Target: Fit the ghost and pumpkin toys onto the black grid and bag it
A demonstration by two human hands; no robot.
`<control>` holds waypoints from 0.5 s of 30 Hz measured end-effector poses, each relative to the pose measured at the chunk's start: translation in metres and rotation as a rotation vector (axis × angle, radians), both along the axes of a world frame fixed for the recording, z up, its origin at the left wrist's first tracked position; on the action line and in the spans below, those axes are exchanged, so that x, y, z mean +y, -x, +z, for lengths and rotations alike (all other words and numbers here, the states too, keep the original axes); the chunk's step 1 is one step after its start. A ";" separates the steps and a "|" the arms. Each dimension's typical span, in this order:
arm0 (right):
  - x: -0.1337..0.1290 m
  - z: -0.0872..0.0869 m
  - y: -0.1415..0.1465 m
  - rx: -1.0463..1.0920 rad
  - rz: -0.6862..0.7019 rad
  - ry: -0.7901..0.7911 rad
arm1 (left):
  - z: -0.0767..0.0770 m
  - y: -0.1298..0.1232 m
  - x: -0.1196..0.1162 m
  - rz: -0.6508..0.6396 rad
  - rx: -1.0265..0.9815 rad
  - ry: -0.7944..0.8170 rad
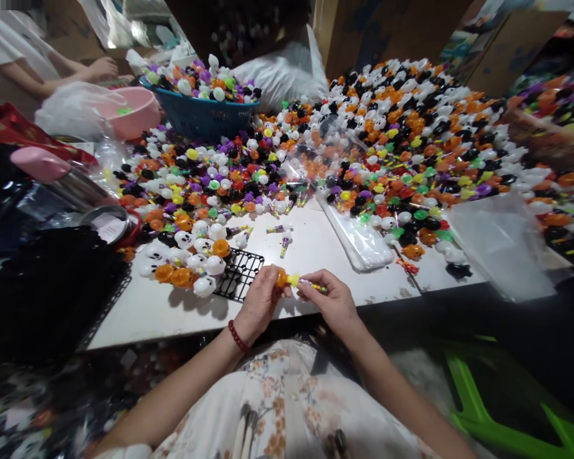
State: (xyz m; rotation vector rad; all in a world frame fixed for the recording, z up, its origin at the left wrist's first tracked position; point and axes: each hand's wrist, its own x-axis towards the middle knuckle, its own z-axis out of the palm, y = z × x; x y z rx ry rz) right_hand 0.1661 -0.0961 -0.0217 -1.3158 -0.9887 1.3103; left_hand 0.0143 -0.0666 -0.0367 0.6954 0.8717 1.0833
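Close to the table's front edge, my left hand (pixel 262 294) is closed around an orange plastic head (pixel 281 278). My right hand (pixel 332 298) pinches a clear tube (pixel 316 285) filled with small colourful pieces. A yellow cap (pixel 293 280) sits between head and tube, in line with both; whether they are joined I cannot tell. Left of my hands lies a black grid rack (pixel 240 271), with several white ghost heads (pixel 205 262) and orange heads (pixel 182 276) standing in rows on its left part. A few loose tubes (pixel 284 245) lie just beyond my hands.
A large heap of small plastic heads (pixel 411 121) covers the back of the table. Behind it stand a blue basket (pixel 205 111) and a pink basin (pixel 134 113). Clear plastic bags (pixel 358 239) lie to the right, stacked black grids (pixel 48 287) to the left. A green stool (pixel 478 395) stands below right.
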 end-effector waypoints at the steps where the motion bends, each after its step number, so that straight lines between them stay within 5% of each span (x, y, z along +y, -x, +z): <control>1: 0.000 0.000 0.000 -0.007 0.004 0.001 | -0.001 0.000 -0.001 -0.006 0.027 -0.017; 7: -0.003 -0.002 0.002 0.003 0.050 0.039 | -0.004 -0.001 -0.006 -0.019 0.225 -0.038; 15: -0.007 -0.012 0.017 -0.115 0.097 -0.012 | -0.011 -0.003 -0.014 0.126 0.436 0.016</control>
